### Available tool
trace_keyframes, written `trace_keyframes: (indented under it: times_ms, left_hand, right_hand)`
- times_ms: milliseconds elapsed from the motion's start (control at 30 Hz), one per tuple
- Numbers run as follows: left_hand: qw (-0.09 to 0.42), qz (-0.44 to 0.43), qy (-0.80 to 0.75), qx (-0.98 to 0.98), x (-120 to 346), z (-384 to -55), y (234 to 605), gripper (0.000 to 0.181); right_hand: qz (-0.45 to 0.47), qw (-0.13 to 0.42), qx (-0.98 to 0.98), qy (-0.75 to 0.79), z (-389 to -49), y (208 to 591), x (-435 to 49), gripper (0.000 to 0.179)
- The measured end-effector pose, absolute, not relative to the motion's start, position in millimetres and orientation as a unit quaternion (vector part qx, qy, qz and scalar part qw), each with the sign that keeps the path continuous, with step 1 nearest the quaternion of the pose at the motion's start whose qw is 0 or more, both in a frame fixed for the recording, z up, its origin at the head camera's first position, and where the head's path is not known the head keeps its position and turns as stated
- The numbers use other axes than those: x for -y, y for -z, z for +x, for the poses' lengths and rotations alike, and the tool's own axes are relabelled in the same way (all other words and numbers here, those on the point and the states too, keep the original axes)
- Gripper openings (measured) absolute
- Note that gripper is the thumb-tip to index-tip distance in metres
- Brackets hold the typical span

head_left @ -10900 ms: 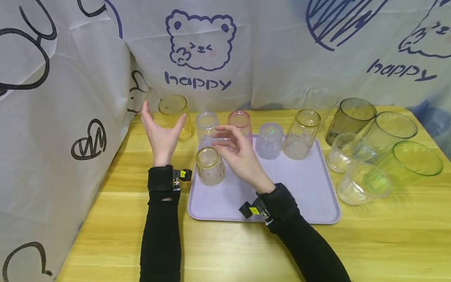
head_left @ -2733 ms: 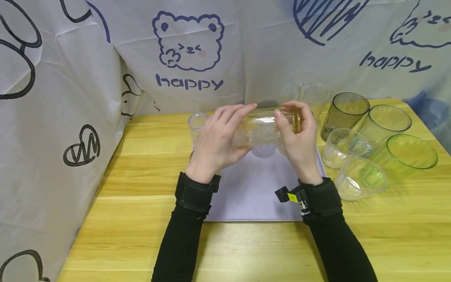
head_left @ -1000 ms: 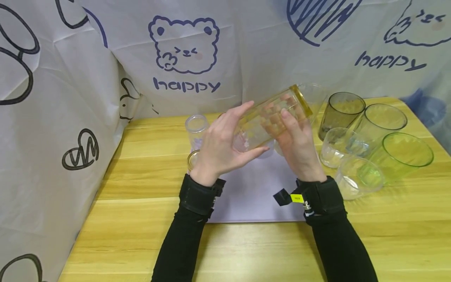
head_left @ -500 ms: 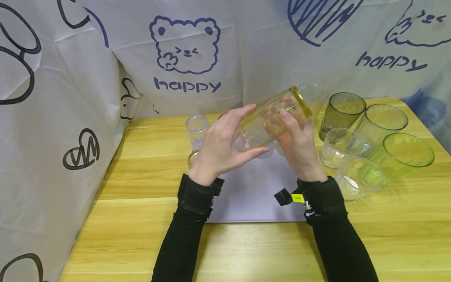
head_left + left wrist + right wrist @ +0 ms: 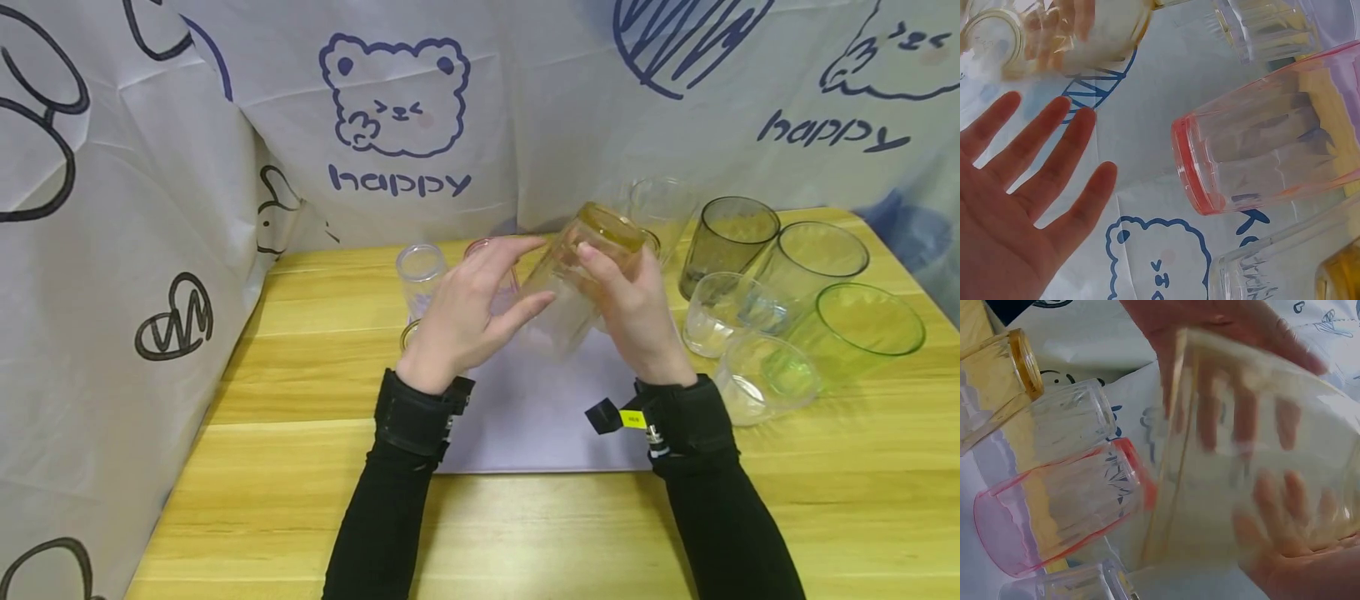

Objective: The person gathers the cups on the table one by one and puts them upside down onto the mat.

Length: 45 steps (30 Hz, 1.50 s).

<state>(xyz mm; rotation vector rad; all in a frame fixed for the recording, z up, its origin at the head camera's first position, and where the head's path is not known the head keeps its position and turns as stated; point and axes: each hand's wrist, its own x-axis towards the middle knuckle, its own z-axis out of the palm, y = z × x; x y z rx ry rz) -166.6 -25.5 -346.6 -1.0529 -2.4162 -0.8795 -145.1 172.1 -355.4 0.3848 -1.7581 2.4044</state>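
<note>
My right hand (image 5: 637,312) grips a tall amber-tinted glass (image 5: 562,300) near its thick base, fingers behind it and thumb in front. The glass tilts above the lilac tray (image 5: 555,425), base up to the right and mouth down to the left. My left hand (image 5: 468,312) is beside it, fingers spread; the left wrist view shows these fingers (image 5: 1060,156) apart from the glass. Behind the left hand, a pink-rimmed tumbler (image 5: 506,279) stands upside down, partly covered. A clear tumbler (image 5: 420,267) is left of it, and a small gold-rimmed glass (image 5: 408,335) is mostly hidden.
Right of the tray stand several glasses: a smoky grey one (image 5: 727,250), a green one (image 5: 862,333), a grey-rimmed one (image 5: 821,258) and low clear cups (image 5: 765,383). A tall clear glass (image 5: 663,204) stands behind. A printed white cloth (image 5: 570,100) hangs at the back.
The amber glass, earlier upright at the table's back left, is now held over the tray. In the last half second it has swung mouth-down more steeply, and the left hand has come off it.
</note>
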Motion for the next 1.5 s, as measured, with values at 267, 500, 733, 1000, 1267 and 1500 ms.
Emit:
trace_keyframes:
  times_ms: [267, 500, 733, 1000, 1267, 1500]
  left_hand:
    - [0.131, -0.358, 0.313, 0.87, 23.0, -166.0, 349.8, 0.05]
    - [0.109, -0.335, 0.281, 0.893, 30.2, -169.2, 349.2, 0.047]
    - [0.054, -0.323, 0.241, 0.914, 41.8, -172.9, 348.9, 0.038]
    - [-0.016, -0.297, 0.218, 0.929, 50.3, -174.5, 348.9, 0.034]
    - [-0.092, -0.266, 0.212, 0.936, 56.0, -172.9, 349.7, 0.04]
    - [-0.142, -0.243, 0.197, 0.939, 56.7, -173.1, 350.5, 0.042]
  right_hand:
    - [0.117, 0.069, 0.643, -0.754, -147.7, 362.7, -160.9, 0.03]
    - [0.136, 0.092, 0.719, -0.675, -154.1, 367.7, -161.4, 0.04]
    - [0.155, 0.05, 0.776, -0.609, -157.1, 371.3, -164.3, 0.05]
    - [0.175, 0.002, 0.812, -0.557, -157.5, 375.6, -164.3, 0.058]
    - [0.209, -0.017, 0.817, -0.538, -160.1, 383.7, -162.1, 0.062]
    - [0.229, -0.017, 0.823, -0.52, -160.1, 386.5, -156.5, 0.064]
